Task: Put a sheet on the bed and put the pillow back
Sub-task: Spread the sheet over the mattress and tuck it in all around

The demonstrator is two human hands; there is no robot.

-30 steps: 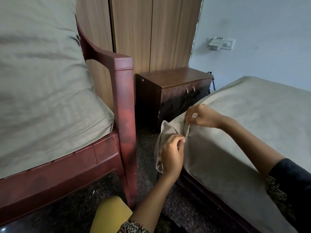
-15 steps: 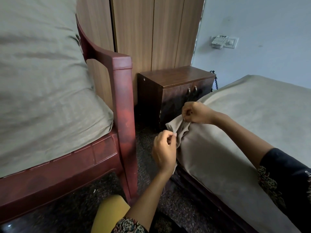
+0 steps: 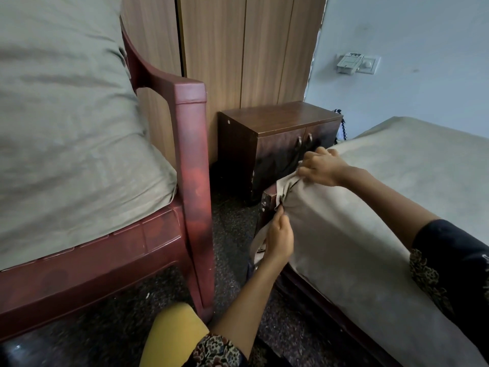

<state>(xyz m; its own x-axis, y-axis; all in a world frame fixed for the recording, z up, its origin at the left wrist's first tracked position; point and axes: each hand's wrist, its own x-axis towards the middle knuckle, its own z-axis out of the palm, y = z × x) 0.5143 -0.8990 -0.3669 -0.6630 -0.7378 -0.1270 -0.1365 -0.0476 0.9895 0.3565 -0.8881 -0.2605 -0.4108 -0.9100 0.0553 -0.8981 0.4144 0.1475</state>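
You face a dark speckled floor [image 3: 232,234] between a maroon chair [image 3: 193,144] and the bed [image 3: 267,205]. A small dark cabinet [image 3: 275,133] stands by the wooden wardrobe [image 3: 238,49], and a switch plate [image 3: 354,63] is on the pale wall. The olive sheet [image 3: 397,181] covers the mattress and bunches at the near corner. Your right hand [image 3: 321,168] curls over the gathered cloth on top of that corner. Your left hand [image 3: 279,241], just below, pinches a fold at the edge. The pillow [image 3: 66,141] lies on the chair, well apart from both hands.

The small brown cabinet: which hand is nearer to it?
Right. The right hand grips the sheet just in front of the cabinet; the left hand pinches the sheet lower, farther away.
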